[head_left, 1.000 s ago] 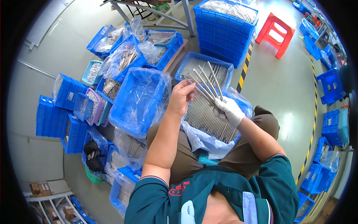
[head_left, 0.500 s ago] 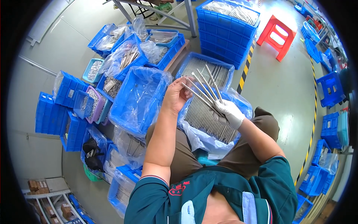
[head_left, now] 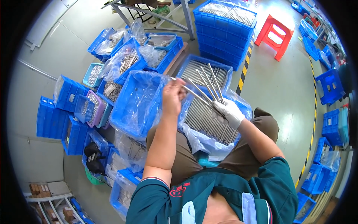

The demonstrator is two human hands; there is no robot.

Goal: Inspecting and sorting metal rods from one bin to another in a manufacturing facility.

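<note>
Between my two hands, a fan of long metal rods (head_left: 203,91) spread upward. My gloved right hand (head_left: 230,112) clenched their lower ends, while the bare fingers (head_left: 179,89) of my left hand (head_left: 172,98) pinched one rod near its tip. Below them sat a plastic-lined blue crate of rods (head_left: 209,119) on my lap, beside an empty lined crate (head_left: 136,104).

A grey floor (head_left: 283,86) with a yellow-black stripe (head_left: 244,69) holds stacked blue crates (head_left: 223,37), a red stool (head_left: 278,35) and a metal table frame (head_left: 149,15) (top left).
</note>
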